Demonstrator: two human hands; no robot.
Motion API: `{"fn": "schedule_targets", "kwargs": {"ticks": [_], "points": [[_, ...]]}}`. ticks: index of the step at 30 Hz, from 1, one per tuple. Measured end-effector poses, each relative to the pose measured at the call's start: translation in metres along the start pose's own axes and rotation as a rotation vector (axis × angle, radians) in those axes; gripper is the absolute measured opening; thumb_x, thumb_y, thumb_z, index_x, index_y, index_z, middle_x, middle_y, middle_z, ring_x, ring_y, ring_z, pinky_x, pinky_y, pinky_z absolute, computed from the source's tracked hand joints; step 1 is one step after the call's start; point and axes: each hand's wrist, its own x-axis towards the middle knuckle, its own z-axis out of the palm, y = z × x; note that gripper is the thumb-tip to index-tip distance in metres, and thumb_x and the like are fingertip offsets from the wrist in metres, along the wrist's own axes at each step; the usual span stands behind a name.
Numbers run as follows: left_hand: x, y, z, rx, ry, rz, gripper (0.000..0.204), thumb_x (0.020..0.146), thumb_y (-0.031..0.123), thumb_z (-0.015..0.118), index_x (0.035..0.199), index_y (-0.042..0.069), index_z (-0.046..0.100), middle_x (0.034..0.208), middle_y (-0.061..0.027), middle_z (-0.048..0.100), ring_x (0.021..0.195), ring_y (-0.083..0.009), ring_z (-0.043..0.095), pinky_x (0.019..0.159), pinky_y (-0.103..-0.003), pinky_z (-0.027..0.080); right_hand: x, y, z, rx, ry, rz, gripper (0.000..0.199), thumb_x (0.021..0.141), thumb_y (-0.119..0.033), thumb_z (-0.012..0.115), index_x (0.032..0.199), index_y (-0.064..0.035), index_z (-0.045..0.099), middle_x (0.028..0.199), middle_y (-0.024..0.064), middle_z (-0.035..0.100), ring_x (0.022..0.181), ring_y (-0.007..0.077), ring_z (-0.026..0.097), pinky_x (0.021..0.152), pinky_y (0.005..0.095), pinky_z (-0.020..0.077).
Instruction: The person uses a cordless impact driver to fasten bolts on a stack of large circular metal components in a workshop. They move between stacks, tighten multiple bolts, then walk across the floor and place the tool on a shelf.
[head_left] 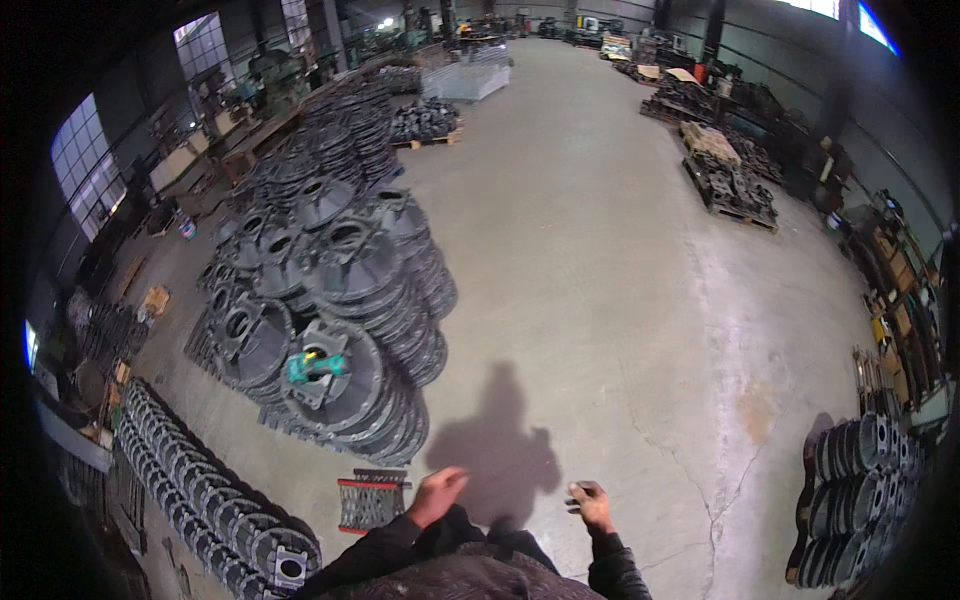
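Note:
My left hand (438,495) hangs in front of me above the floor, its fingers loosely curled together with nothing showing in them. To its right, my right hand (592,506) is held with bent fingers apart and holds nothing visible. Neither hand touches anything. Nearest to the left hand is a small red-and-dark metal rack or frame (368,502) on the floor. Beyond it rises a stack of round grey metal castings (350,400). On the front stack lies a green item with a yellow part (315,366), perhaps a hand tool; its kind is unclear.
A long double row of ring-shaped castings (205,490) runs along the left. More castings (845,505) are stacked at the lower right. Loaded pallets (730,190) stand farther right, beside a concrete aisle (570,200). A silver mesh crate (465,75) stands far ahead.

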Motion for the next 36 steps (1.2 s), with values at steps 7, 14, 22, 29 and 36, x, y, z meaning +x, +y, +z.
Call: {"fn": "schedule_targets", "kwargs": {"ticks": [7, 14, 22, 29, 36], "points": [[0.136, 0.261, 0.201, 0.08, -0.173, 0.676, 0.035, 0.101, 0.026, 0.072, 0.13, 0.007, 0.07, 0.124, -0.0147, 0.073, 0.12, -0.0363, 0.066, 0.107, -0.047, 0.051, 0.052, -0.097, 0.002, 0.502, -0.205, -0.108, 0.057, 0.113, -0.048, 0.048, 0.145, -0.0021, 0.057, 0.13, 0.0124, 0.069, 0.118, 0.0268, 0.069, 0.098, 0.0466, 0.0587], [0.256, 0.288, 0.375, -0.049, -0.459, 0.84, 0.024, 0.099, 0.019, 0.069, 0.114, 0.0, 0.072, 0.108, -0.0166, 0.074, 0.104, -0.0354, 0.069, 0.1, -0.047, 0.052, 0.136, -0.15, -0.132, 0.652, 0.01, -0.153, 0.068, 0.111, -0.06, 0.039, 0.142, -0.0024, 0.058, 0.135, 0.0153, 0.067, 0.123, 0.0294, 0.066, 0.102, 0.0473, 0.0556], [0.349, 0.38, 0.563, 0.014, -0.663, 0.987, 0.019, 0.096, 0.021, 0.071, 0.108, 0.007, 0.074, 0.092, -0.0117, 0.075, 0.088, -0.0303, 0.072, 0.09, -0.046, 0.055, 0.178, -0.235, -0.289, 0.87, 0.23, -0.242, 0.082, 0.107, -0.073, 0.03, 0.14, -0.0029, 0.059, 0.141, 0.0186, 0.064, 0.13, 0.0324, 0.063, 0.107, 0.048, 0.0521], [0.511, 0.296, 0.715, 0.213, -0.764, 0.44, 0.041, 0.107, 0.038, 0.058, 0.116, 0.001, 0.073, 0.105, -0.0194, 0.078, 0.096, -0.0394, 0.074, 0.086, -0.053, 0.056, 0.198, -0.325, -0.49, 1.195, 0.215, -0.526, 0.098, 0.103, -0.082, 0.032, 0.16, -0.0023, 0.041, 0.159, 0.0245, 0.051, 0.137, 0.0407, 0.059, 0.109, 0.0548, 0.0528], [0.656, 0.154, 0.637, 0.94, -1.214, -0.052, 0.039, 0.096, 0.034, 0.068, 0.101, -0.004, 0.073, 0.092, -0.0254, 0.077, 0.068, -0.0387, 0.073, 0.068, -0.048, 0.059, 0.242, -0.45, -0.74, 1.185, 0.435, -0.662, 0.098, 0.105, -0.079, 0.033, 0.163, -0.0002, 0.037, 0.162, 0.028, 0.045, 0.134, 0.0425, 0.061, 0.102, 0.0544, 0.0573]]}}
